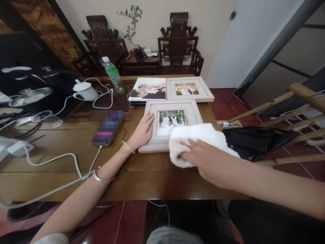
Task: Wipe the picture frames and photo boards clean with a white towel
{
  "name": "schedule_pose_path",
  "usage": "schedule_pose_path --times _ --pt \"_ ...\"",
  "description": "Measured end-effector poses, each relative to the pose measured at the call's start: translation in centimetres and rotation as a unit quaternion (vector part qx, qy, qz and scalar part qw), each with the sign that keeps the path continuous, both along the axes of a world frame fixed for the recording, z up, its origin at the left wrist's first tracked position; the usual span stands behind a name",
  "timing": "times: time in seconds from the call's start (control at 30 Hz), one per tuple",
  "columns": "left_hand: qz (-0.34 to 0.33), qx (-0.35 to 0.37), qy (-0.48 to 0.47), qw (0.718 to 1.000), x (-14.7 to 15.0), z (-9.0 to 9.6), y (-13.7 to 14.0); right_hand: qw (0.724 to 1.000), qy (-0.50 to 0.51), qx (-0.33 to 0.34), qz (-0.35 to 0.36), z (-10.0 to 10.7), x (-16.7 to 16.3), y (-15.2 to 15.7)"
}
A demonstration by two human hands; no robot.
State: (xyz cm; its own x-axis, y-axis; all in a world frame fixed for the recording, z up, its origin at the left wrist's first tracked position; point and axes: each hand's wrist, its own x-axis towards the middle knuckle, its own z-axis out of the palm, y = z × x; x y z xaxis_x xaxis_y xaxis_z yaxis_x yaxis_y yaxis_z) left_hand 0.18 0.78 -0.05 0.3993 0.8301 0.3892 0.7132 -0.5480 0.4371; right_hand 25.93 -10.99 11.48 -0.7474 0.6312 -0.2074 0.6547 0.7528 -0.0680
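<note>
A light wooden picture frame (152,146) with a white mat and a wedding photo lies flat on the wooden table. My left hand (143,131) grips its left edge, fingers bent over the border. A fluffy white towel (205,134), folded into a pad, covers the frame's lower right corner. Its near edge is bunched in my right hand (199,152), whose fingers are partly tucked into the folds. Behind this frame lie a second wooden frame (203,94) holding a photo, and a white-edged photo album or print (148,88), partly blurred.
On the left are a phone (108,127) with a charging cable, a lidded white cup (85,90), a green-labelled bottle (114,75) and loose white cables. A black bag (256,140) hangs beside a wooden chair (302,96) at the right. Dark carved chairs stand behind the table.
</note>
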Motion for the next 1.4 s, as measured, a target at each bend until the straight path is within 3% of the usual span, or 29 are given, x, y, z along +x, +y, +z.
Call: schedule_pose_path --times 0.1,0.23,0.33,0.43,0.57,0.7,0.83,0.97,1.03,1.13,1.27,1.4 --pt "-0.006 0.004 0.006 1.0 -0.1 0.1 0.0 0.999 0.015 0.043 0.002 -1.7 -0.1 2.2" --pt "-0.008 0.001 0.012 1.0 -0.2 0.2 -0.1 0.994 0.006 0.11 -0.015 -3.8 0.9 8.3" --pt "-0.012 -0.001 0.013 1.0 -0.2 0.2 0.0 0.984 0.002 0.172 -0.035 -4.3 1.3 13.1" --pt "-0.014 -0.001 0.006 1.0 -0.3 0.2 0.0 0.98 -0.012 0.195 -0.046 -4.4 0.8 16.0" --pt "-0.012 -0.003 -0.003 1.0 -0.2 0.2 -0.1 0.986 -0.054 0.155 -0.043 -4.7 -0.2 15.0" --pt "-0.009 -0.002 -0.003 1.0 -0.1 0.2 -0.1 0.991 -0.068 0.105 -0.04 -3.9 -0.6 9.2" --pt "-0.001 0.002 0.009 1.0 0.1 0.3 -0.2 0.998 -0.012 0.061 -0.027 -1.9 -0.7 3.1" --pt "0.0 -0.002 0.015 1.0 0.2 0.4 -0.2 0.998 0.04 0.045 -0.029 -1.1 -1.1 0.9" --pt "0.001 -0.003 0.014 1.0 0.2 0.3 -0.1 0.996 0.05 0.063 -0.032 -1.3 -1.2 1.9" --pt "0.001 -0.004 0.015 1.0 0.1 0.3 -0.1 0.993 0.044 0.093 -0.05 -2.0 -1.0 6.0" --pt "-0.002 -0.006 0.01 1.0 0.0 0.3 -0.2 0.976 0.011 0.213 -0.04 -3.1 -0.4 13.2" --pt "-0.002 -0.006 0.005 1.0 -0.1 0.4 -0.3 0.982 -0.032 0.178 -0.051 -4.4 -0.7 16.2"
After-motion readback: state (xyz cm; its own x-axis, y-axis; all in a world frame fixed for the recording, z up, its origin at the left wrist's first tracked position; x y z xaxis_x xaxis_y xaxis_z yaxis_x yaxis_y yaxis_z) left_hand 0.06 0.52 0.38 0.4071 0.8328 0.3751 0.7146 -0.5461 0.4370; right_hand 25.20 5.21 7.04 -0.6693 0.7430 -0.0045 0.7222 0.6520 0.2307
